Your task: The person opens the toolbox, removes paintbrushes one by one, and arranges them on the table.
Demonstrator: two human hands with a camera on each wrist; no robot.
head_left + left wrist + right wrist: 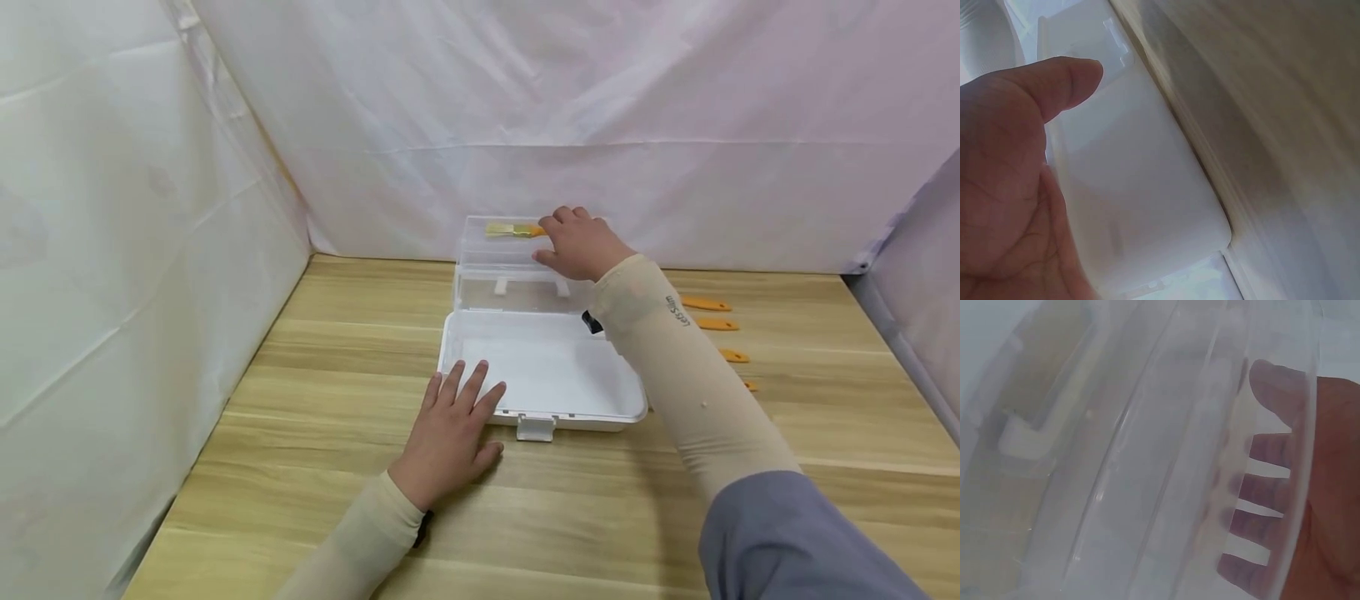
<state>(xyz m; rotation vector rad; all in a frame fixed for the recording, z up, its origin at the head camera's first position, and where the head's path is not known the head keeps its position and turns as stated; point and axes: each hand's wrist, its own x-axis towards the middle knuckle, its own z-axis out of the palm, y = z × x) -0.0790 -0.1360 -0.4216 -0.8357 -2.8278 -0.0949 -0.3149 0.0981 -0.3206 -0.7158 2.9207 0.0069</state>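
Note:
A white box [540, 367] with a clear front latch stands opened on the table, its clear upper compartments [495, 250] raised at the back. My right hand [583, 246] is over the upper compartment and holds a flat paintbrush [512, 229] by its orange handle, pale bristles pointing left. In the right wrist view the fingers [1260, 450] show through clear plastic, and no brush is visible there. My left hand [453, 433] rests with spread fingers on the box's front left corner. The left wrist view shows its thumb [1072, 81] beside the box's front wall [1141, 162].
Several orange handles [716, 323] lie in a column on the wooden table [360, 333] right of the box, partly hidden by my right forearm. White sheeting [420, 100] hangs behind and at both sides. A white bracket [1029, 440] shows in the right wrist view.

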